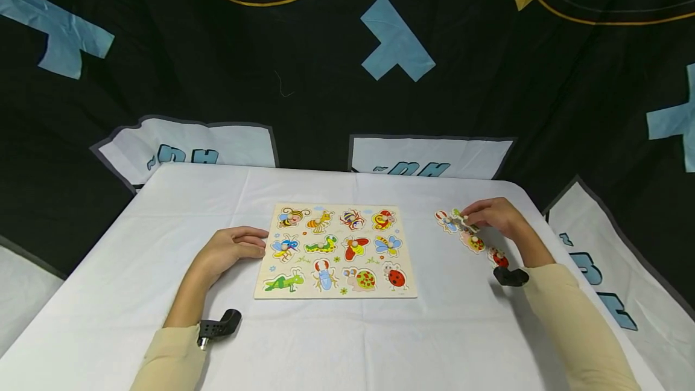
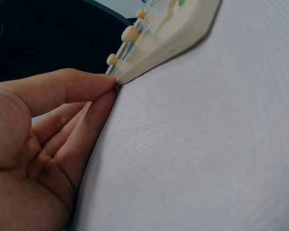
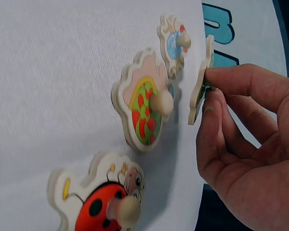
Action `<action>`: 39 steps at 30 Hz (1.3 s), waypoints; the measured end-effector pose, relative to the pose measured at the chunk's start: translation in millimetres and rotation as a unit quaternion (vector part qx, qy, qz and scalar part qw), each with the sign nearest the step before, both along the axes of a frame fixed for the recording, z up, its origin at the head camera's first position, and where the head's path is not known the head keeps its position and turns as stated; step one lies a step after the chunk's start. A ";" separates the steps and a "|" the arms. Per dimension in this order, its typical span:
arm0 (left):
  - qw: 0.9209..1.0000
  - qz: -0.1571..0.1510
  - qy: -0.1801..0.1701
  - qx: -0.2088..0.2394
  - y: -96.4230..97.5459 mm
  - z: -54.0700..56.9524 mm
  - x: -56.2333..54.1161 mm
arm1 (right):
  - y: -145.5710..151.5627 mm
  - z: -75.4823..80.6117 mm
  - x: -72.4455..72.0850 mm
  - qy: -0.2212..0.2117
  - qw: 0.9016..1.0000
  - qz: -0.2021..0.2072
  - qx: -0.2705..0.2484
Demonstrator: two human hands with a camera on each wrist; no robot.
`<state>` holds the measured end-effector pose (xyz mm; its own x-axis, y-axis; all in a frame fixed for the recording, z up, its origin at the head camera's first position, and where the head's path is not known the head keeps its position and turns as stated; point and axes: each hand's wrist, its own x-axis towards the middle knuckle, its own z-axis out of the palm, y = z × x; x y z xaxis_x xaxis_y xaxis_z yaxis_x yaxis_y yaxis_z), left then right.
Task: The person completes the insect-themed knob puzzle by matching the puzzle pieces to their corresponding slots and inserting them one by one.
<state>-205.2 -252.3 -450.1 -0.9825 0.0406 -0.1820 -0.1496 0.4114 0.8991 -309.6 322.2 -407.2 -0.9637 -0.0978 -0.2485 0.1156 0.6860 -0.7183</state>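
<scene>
A wooden peg puzzle board (image 1: 335,292) with several insect pictures lies flat on the white table. At its left edge rests my left hand (image 1: 230,251); thumb and fingertips touch the board's side (image 2: 168,57). My right hand (image 3: 250,125) pinches a thin puzzle piece (image 3: 200,86) between thumb and fingers, off to the board's right. That piece is edge-on in the right wrist view, with a little green on its face. Beneath and beside this hand lie a blue beetle piece (image 3: 173,47), a snail piece (image 3: 143,113) and a ladybug piece (image 3: 98,209), knobs showing.
White cloth covers the table (image 1: 336,343). Behind it hangs a black curtain (image 1: 304,77) with blue and yellow shapes. Each wrist wears a small black camera mount, such as the left mount (image 1: 219,324).
</scene>
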 end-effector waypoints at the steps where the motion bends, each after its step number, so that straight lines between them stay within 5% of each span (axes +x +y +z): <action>1: 1.000 0.000 0.000 0.001 0.1 0.1 0.1 | -1.2 0.2 -0.1 0.000 1.000 0.002 0.001; 21: 1.000 0.001 -0.005 -0.004 -1.9 -1.8 0.6 | -48.1 7.5 1.2 -0.016 0.995 0.088 0.039; 39: 1.000 -0.002 -0.002 -0.002 -0.3 -1.2 -0.7 | -99.8 12.9 13.3 -0.015 0.991 0.132 -0.024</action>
<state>-206.0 -252.6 -451.3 -0.9817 0.0444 -0.1854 -0.1506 0.4156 0.8970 -296.3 222.5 -394.4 -0.8956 -0.3570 -0.2656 -0.0409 0.6603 -0.7499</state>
